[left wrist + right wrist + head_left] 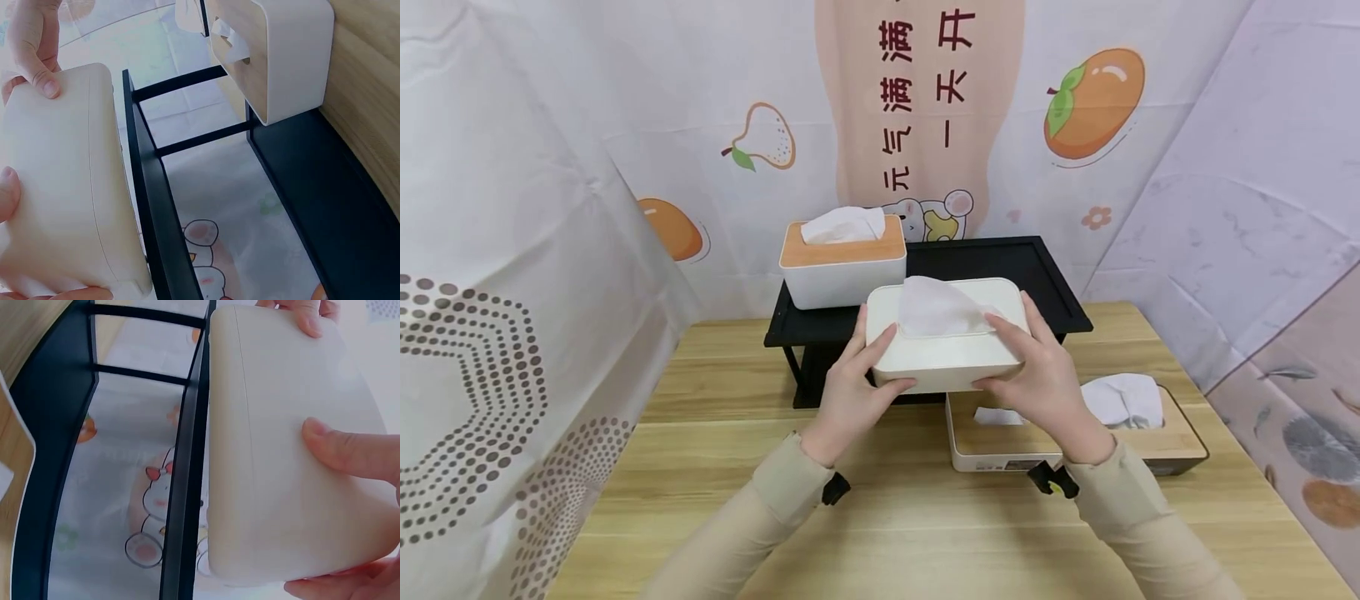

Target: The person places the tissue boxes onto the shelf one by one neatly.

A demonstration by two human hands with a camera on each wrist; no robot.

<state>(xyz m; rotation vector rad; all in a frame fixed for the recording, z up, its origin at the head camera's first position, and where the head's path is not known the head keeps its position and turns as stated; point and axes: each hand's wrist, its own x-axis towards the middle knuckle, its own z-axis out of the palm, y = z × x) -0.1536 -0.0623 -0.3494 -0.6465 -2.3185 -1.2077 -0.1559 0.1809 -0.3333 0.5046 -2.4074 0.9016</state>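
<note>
A cream tissue box with a white tissue standing out of its slot is held up over the front edge of the black shelf. My left hand grips its left end, thumb on the near side and fingers up over the top edge. The right hand holds the opposite end in much the same way. In the left wrist view the box's smooth side lies alongside the shelf's top rail. From the right wrist, the thumb presses on the box's face.
On the shelf's left part stands a white tissue box with a wooden lid. Two more wooden-lidded tissue boxes, a white one and a dark-sided one, sit on the wooden table at right. Printed cloth hangs behind and at both sides.
</note>
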